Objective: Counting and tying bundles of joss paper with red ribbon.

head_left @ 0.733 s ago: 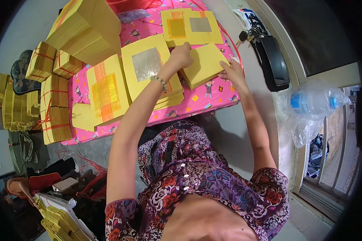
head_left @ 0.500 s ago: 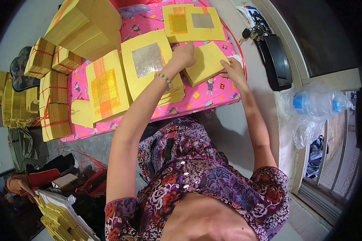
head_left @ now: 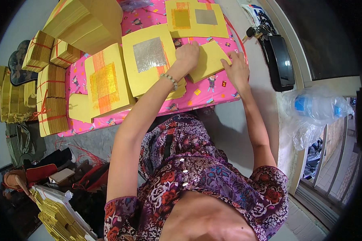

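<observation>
A small stack of yellow paper [head_left: 210,59] lies on the pink cloth-covered table near its right end. My left hand [head_left: 188,57] rests at the stack's left side, its fingers curled in; the fingertips are hidden, so what they grip does not show. Right of the stack, my right hand [head_left: 238,71] has its fingers apart, the thumb close to the paper's right edge. Beside my left wrist is a larger yellow pile with a silver square [head_left: 149,54] on top. Further left sits another pile with a gold square [head_left: 103,83] over an orange band.
Two yellow sheets with a gold and a silver patch [head_left: 206,17] lie at the far right. Bundles tied with red string [head_left: 52,98] and a tall yellow block [head_left: 84,26] stand left. Keys [head_left: 258,32] and a black case [head_left: 278,62] lie beyond the table's right edge.
My right hand has loosened from the right edge of the small stack, its fingers lifting and spreading. My left hand stays by the stack's left side. The whole view has shifted slightly.
</observation>
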`<state>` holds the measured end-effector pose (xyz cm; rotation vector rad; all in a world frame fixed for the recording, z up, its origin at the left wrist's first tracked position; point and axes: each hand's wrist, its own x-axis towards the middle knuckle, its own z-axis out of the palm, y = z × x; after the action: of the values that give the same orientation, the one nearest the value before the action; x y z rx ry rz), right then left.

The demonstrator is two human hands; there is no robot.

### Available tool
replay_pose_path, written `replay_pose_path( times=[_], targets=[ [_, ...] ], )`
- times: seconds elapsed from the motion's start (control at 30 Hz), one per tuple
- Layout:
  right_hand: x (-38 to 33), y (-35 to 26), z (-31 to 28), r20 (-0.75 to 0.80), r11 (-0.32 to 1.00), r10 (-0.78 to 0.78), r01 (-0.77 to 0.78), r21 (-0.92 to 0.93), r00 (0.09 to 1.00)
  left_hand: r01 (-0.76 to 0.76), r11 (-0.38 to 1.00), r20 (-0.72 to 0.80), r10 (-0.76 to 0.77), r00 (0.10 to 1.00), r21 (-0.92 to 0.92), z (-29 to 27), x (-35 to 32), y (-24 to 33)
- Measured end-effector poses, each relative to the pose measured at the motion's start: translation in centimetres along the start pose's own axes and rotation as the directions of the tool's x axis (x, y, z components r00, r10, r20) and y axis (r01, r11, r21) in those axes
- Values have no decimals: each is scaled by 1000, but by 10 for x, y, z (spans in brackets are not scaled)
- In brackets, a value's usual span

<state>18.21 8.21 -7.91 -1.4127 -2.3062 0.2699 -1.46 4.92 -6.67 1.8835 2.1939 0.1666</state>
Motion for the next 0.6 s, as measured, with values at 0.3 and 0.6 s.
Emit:
replay_pose_path(
  times=[0.3, 0.6],
  targets=[
    [9, -5, -5, -155, 984, -176, 179, 6, 972, -310, 920, -388, 201, 899, -239, -26, -32, -6],
    [0, -87, -39, 70, 751, -609, 547, 370, 790, -212, 803, -395, -32, 918, -558, -64, -144, -67]
  ],
)
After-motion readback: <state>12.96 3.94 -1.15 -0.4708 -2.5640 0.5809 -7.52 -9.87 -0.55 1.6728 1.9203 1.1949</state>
